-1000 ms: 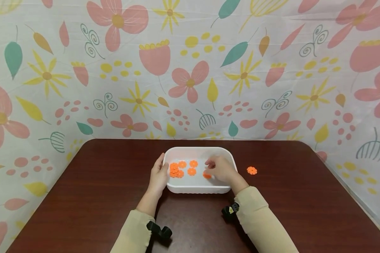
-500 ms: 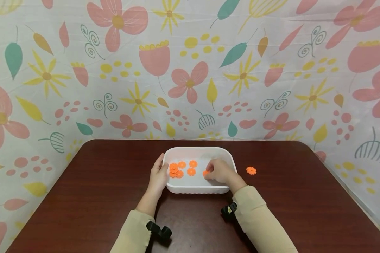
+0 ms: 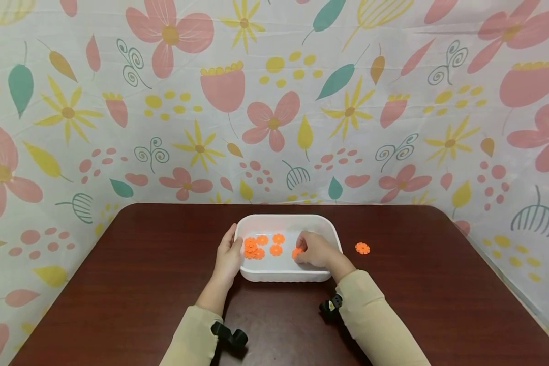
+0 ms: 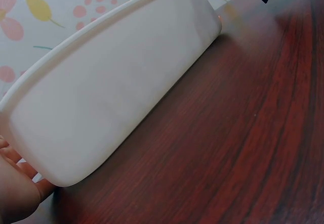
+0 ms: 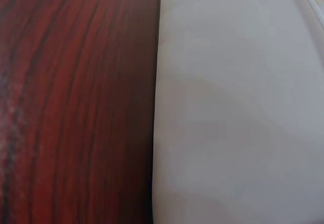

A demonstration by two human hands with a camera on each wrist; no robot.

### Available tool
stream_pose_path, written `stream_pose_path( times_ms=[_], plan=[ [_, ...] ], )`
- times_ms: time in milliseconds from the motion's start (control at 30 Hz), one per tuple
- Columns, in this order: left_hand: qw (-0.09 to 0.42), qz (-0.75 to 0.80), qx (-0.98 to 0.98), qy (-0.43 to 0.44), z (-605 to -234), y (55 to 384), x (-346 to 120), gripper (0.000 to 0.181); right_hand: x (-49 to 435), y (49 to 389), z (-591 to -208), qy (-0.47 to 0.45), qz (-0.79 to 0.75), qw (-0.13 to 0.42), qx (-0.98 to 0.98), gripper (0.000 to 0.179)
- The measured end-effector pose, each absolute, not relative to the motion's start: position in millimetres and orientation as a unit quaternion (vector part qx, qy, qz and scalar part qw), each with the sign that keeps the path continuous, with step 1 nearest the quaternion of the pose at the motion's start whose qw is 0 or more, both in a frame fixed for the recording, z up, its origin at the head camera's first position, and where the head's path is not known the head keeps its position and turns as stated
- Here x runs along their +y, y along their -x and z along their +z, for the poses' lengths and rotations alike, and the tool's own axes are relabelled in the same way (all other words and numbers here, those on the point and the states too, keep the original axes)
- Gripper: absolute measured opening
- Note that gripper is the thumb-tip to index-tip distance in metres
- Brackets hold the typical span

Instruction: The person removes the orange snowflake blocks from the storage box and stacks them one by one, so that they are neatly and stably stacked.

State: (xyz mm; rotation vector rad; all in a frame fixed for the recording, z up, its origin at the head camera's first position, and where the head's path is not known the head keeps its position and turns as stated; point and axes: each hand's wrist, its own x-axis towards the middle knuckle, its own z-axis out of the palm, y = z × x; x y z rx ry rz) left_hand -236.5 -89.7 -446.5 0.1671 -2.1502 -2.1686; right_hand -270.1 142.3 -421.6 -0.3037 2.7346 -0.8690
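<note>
On the table stands a white plastic basin (image 3: pixel 285 275), seen from outside in both wrist views. My left hand (image 3: pixel 229 258) grips its left end, thumb at the rim and fingers along the outer wall. In the left wrist view, the fingers of that hand (image 4: pixel 19 186) show at the basin's lower left corner. Inside the basin's right half, my right hand (image 3: pixel 317 250) pinches an orange flower-shaped disc (image 3: pixel 296 253), partly hidden by the fingers. Several like it lie in a heap (image 3: pixel 251 248) at the left of the basin floor, beside a few separate orange discs (image 3: pixel 276 249).
One more orange flower-shaped disc, a loose one (image 3: pixel 362 248), lies on the dark red-brown wooden table (image 3: pixel 421 284) to the right of the basin. A flower-print cloth (image 3: pixel 274 101) hangs behind the table's far edge. Black cameras sit on both sleeves.
My right hand has lowered onto an orange disc in the basin's right half and closed finger and thumb on it. The left hand stays at the basin's left end.
</note>
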Motion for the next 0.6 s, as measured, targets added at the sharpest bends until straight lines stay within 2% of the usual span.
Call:
stream_pose_path(
  times_ms=[600],
  plan=[
    [0.043,-0.707,-0.704,-0.049,-448.3,236.9,-89.7,0.05,144.0,270.5,-418.2,0.096,-0.37,0.101,0.918,0.02]
  ],
)
